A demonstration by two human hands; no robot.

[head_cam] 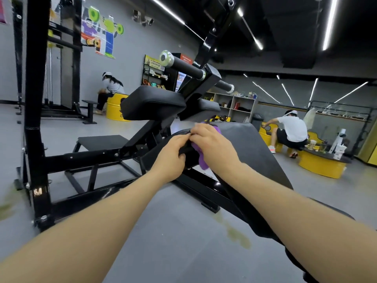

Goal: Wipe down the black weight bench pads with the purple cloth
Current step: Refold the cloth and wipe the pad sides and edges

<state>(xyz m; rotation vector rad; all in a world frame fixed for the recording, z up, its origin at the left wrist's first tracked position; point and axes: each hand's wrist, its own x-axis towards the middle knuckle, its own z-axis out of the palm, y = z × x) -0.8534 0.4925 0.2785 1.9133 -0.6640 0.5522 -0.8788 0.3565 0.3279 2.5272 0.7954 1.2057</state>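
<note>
- A purple cloth (pixel 201 155) is bunched up, with only small parts showing: a strip above the knuckles of the right hand and a crumpled fold hanging below that hand.
- The cloth lies against the far end of a long black bench pad (pixel 253 152), which slopes from the near right of the scene up toward the middle. The pad looks smooth and matte, with a rounded far edge.
- The right hand (pixel 212 144) lies palm down on top of the cloth, fingers curled over it and gripping it against the pad.
- The left hand (pixel 173 154) is just beside the right one, on its left. Its fingers are curled round the rounded far edge of the pad, and its fingertips touch those of the right hand.
- Both bare forearms reach in from the near bottom corners.
- Farther off sit two more thick black pads: a larger one (pixel 153 102) left of centre and a smaller one (pixel 206 108) just to its right, both on a black metal frame (pixel 36 99).
- A black bar with a silver end cap (pixel 166 58) sticks out above the pads.
- Two people sit in the background near yellow drums (pixel 115 108), one far left, one far right.
</note>
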